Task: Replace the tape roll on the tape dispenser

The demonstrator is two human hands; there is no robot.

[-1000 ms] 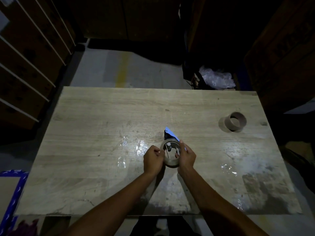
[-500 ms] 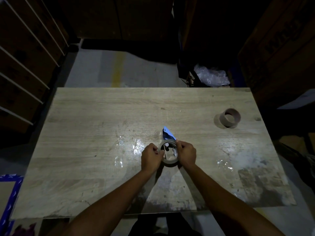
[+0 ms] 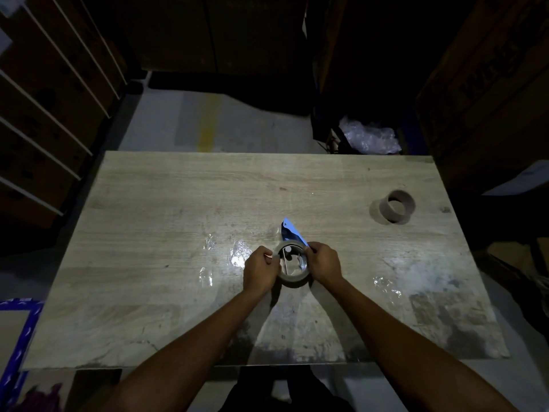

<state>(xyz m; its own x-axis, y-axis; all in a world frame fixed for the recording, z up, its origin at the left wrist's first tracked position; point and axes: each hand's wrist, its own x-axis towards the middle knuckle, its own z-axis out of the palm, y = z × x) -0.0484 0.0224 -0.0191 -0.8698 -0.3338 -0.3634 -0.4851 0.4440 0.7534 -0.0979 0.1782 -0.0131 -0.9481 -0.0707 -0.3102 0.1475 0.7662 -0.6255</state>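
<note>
Both hands are w/ the tape roll (image 3: 292,273), near the middle of the table (image 3: 166,209), a bit toward the near edge. Left hand (image 3: 260,273) is curled up tight against the roll's left side, fingers folded in, thumb on the rim. Something small and pale shows at its fingertips, too tiny to tell what. Right hand (image 3: 323,263) is curled on the roll's right side, fingers bent over the top rim. So each hand grips one side of the roll, and the roll is squeezed between them.

The roll is brownish, w/ its round hole facing up. Inside the hole you can see pale bits, hard to make out in the dim light. The blue tape dispenser (image 3: 291,231) pokes out from behind the roll, on the far side, touching it. Only its pointy blue end shows; the rest is hidden by the roll and hands.

Both arms reach in from the near edge of the table.

Shiny see-thru bits lie on the table just left of the hands and also off to the right. An empty brown cardboard core (image 3: 398,206) stands well apart, far right of the table.

Light is dim; room around is dark.
</note>
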